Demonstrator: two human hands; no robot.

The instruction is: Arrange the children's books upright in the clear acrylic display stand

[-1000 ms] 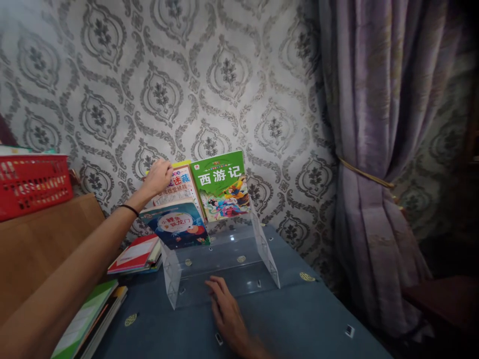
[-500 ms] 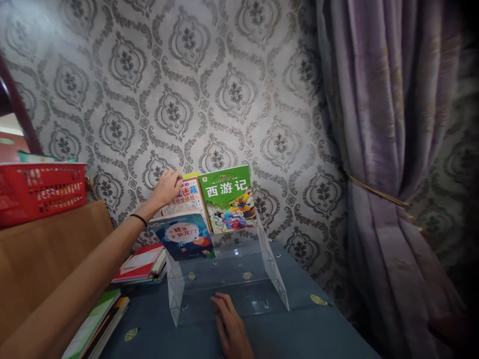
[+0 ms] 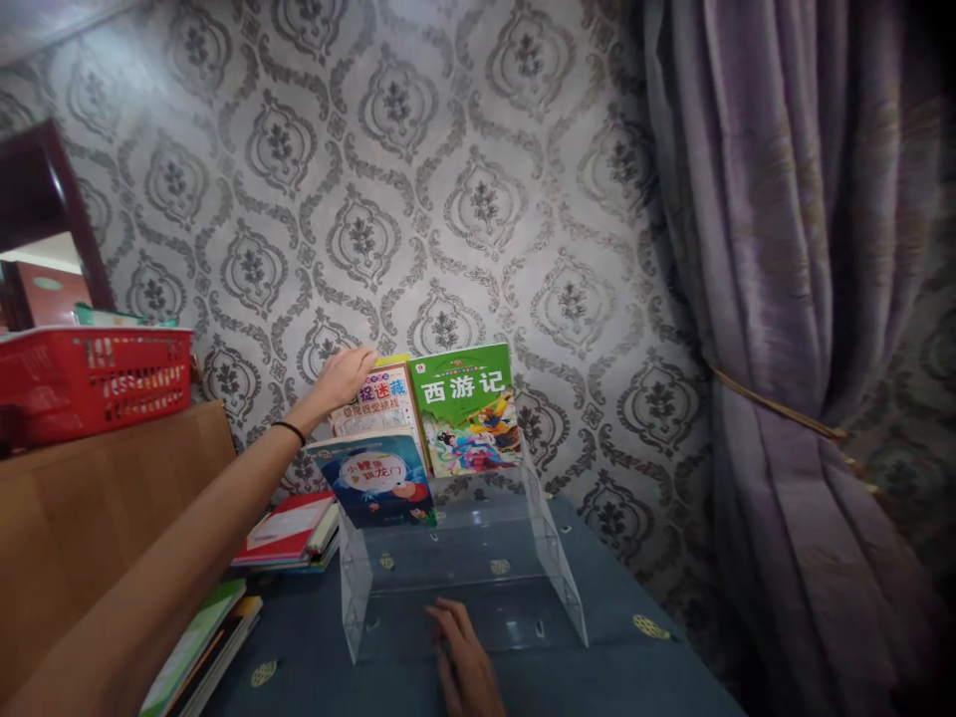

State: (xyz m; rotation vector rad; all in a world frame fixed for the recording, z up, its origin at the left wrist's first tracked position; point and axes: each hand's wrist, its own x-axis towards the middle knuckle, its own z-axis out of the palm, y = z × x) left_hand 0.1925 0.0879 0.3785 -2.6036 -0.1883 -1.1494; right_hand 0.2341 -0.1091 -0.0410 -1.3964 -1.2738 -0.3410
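A clear stepped display rack (image 3: 557, 568) stands on the dark blue tabletop. On its top tier, a green picture book (image 3: 467, 413) stands upright at the right. Beside it at the left is a white-covered book (image 3: 380, 408), with a yellow edge showing behind. My left hand (image 3: 348, 380) is closed over this white book's upper left part, hiding that corner. One tier lower, a dark blue picture book (image 3: 377, 483) leans back at the left. My right hand (image 3: 464, 652) lies at the rack's front edge, fingers loosely bent and slightly apart, holding nothing.
Stacked books, a red-covered one (image 3: 288, 528) on top, lie left of the rack. More books (image 3: 201, 647) lie nearer to me. A red plastic basket (image 3: 134, 373) sits on a wooden cabinet (image 3: 112, 498) at the left. A purple curtain (image 3: 777, 249) hangs at the right.
The view has shifted slightly, so everything sits a little lower and further right. My left hand has slid slightly off the white book's cover, showing more print. My right hand stays at the rack's front.
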